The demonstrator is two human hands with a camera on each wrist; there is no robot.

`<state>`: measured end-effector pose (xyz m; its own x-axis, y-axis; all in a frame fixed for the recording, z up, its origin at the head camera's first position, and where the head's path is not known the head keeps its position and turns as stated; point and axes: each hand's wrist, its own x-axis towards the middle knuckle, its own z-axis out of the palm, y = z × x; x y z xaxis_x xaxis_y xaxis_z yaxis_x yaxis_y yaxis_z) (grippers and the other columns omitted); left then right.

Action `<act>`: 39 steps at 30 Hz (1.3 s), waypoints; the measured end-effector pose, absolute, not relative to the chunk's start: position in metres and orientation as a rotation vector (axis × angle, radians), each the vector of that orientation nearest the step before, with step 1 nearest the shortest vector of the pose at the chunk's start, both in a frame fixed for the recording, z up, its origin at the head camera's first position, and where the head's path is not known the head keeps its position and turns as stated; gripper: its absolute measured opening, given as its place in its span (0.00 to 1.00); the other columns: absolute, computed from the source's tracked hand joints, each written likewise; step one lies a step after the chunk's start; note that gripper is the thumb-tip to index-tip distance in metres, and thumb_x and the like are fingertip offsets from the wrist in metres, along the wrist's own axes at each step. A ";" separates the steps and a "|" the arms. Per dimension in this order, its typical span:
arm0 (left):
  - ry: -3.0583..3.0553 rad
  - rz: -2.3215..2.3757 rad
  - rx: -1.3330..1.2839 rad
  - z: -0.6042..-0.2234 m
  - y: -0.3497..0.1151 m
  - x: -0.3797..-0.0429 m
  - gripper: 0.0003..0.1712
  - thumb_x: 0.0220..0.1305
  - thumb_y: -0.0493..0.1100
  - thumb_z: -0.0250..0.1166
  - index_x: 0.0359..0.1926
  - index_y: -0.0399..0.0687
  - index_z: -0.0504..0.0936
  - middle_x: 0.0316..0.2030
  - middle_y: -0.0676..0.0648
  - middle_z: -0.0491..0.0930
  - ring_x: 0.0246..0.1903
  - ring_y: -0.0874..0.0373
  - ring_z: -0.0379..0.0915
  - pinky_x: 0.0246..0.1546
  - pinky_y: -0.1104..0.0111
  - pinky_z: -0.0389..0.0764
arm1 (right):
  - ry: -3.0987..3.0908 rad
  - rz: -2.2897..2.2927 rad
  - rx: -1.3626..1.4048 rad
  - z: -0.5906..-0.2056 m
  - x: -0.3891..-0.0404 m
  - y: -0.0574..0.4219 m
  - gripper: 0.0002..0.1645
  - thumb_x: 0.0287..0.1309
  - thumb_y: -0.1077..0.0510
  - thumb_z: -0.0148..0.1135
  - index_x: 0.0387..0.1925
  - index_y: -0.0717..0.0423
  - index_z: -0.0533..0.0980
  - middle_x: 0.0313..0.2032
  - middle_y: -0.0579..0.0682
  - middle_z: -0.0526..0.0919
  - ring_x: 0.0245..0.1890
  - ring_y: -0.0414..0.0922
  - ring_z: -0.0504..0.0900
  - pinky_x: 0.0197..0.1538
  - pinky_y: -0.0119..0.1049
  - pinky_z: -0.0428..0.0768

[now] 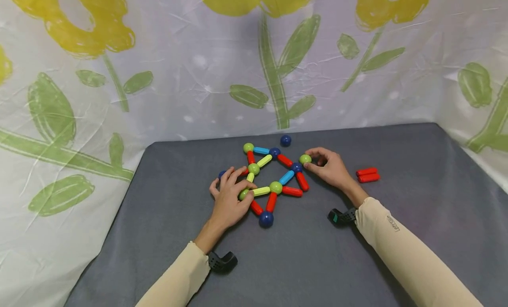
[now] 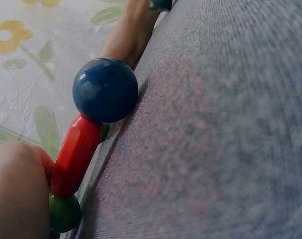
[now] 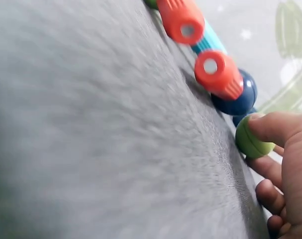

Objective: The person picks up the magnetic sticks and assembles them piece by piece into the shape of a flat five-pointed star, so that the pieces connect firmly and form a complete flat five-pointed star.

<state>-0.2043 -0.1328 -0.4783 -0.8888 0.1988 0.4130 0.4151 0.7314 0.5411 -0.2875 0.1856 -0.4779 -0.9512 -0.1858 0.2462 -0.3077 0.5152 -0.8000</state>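
Note:
A flat structure of magnetic rods and balls lies on the grey cloth. My right hand (image 1: pixel 328 166) pinches a light green ball (image 1: pixel 305 159) between thumb and fingers, close beside a dark blue ball (image 1: pixel 296 167) at the structure's right corner. Two red rods (image 1: pixel 302 181) point outward there, their bare ends facing the right wrist camera. My left hand (image 1: pixel 230 199) lies over the structure's left side, thumb and index finger around another green ball (image 1: pixel 244 195). From that ball a red rod (image 2: pixel 76 157) leads to the front blue ball (image 2: pixel 106 89). The left fingers partly hide a blue ball (image 1: pixel 222 174).
Two loose red rods (image 1: pixel 367 175) lie side by side to the right of my right hand. A loose blue ball (image 1: pixel 285 140) sits behind the structure, near the cloth's back edge. A flower-printed curtain (image 1: pixel 178 77) hangs behind the table.

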 end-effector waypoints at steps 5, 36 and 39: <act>-2.616 -0.921 -0.454 -0.479 -0.132 -0.205 0.10 0.64 0.44 0.59 0.36 0.58 0.89 0.70 0.46 0.71 0.76 0.39 0.52 0.66 0.30 0.36 | -2.573 1.457 0.470 -0.478 -0.272 0.189 0.19 0.62 0.56 0.71 0.53 0.56 0.81 0.45 0.58 0.87 0.33 0.44 0.72 0.38 0.31 0.68; -2.665 -0.943 -0.510 -0.478 -0.134 -0.204 0.13 0.64 0.61 0.66 0.43 0.65 0.87 0.74 0.45 0.65 0.78 0.38 0.45 0.66 0.30 0.31 | -2.584 1.401 0.755 -0.477 -0.216 0.198 0.17 0.53 0.60 0.75 0.45 0.47 0.81 0.38 0.44 0.83 0.38 0.41 0.74 0.49 0.40 0.59; -2.663 -0.926 -0.492 -0.478 -0.134 -0.203 0.10 0.66 0.57 0.66 0.43 0.64 0.87 0.73 0.45 0.66 0.78 0.38 0.46 0.66 0.30 0.32 | -2.586 1.378 0.785 -0.477 -0.215 0.197 0.18 0.52 0.60 0.76 0.44 0.46 0.81 0.37 0.42 0.82 0.37 0.40 0.73 0.48 0.40 0.59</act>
